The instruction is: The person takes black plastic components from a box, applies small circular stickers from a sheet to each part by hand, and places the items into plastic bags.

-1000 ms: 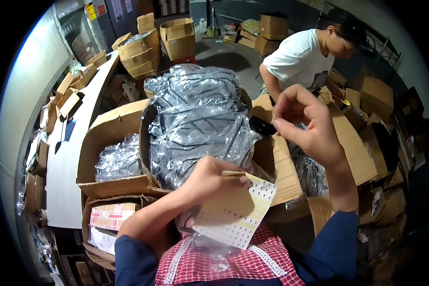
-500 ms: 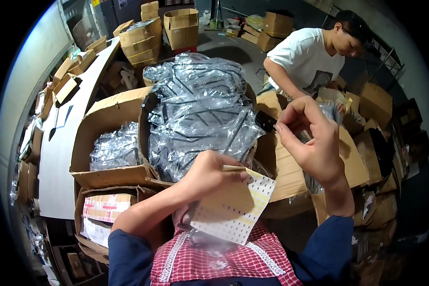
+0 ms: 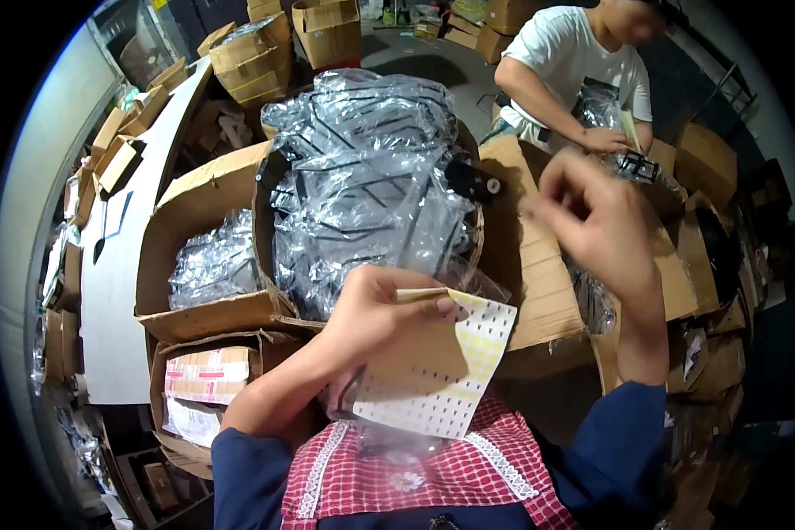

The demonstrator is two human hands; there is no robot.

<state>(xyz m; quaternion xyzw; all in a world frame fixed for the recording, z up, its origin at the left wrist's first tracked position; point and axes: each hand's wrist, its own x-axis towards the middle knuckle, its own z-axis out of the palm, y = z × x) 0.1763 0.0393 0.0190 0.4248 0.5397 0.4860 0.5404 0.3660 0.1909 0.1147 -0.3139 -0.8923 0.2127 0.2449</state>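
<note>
Left hand (image 3: 375,309) fingers pinched shut, right hand (image 3: 592,221) raised, fingers loosely curled, blurred

Yellow-white sticker sheet (image 3: 437,371) before plastic-wrapped packages (image 3: 371,185)

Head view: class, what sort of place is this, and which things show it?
Probably a packing or warehouse room: stacked cardboard boxes, a box of plastic-bagged black parts, and a sticker sheet in the left hand.

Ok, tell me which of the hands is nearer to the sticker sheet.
Left. The left hand pinches the top edge of the sticker sheet. The right hand is raised up and to the right, clear of it, over the cardboard flap.
</note>
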